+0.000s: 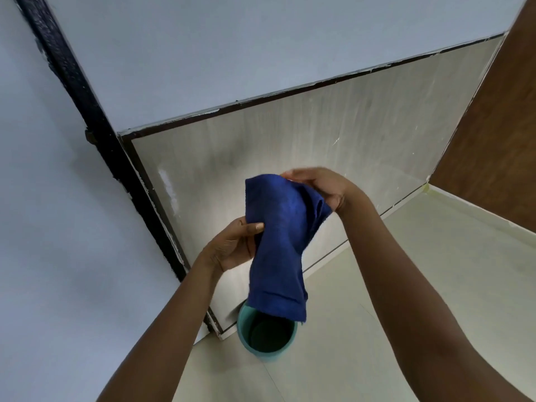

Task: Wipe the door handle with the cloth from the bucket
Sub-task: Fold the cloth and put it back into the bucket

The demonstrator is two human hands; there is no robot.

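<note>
A dark blue cloth (278,245) hangs in the air between my two hands, right above a teal bucket (246,342) that stands on the floor. My left hand (235,243) pinches the cloth's left edge at mid height. Higher up, my right hand (317,185) grips the cloth's top right corner. The cloth's lower end covers part of the bucket's rim. The bucket's inside looks dark. No door handle is in view.
A brown wooden door (493,134) fills the right edge. Pale wall tiles (290,146) run behind the hands, with a black vertical frame strip (95,120) on the left. The floor (377,285) is light tile.
</note>
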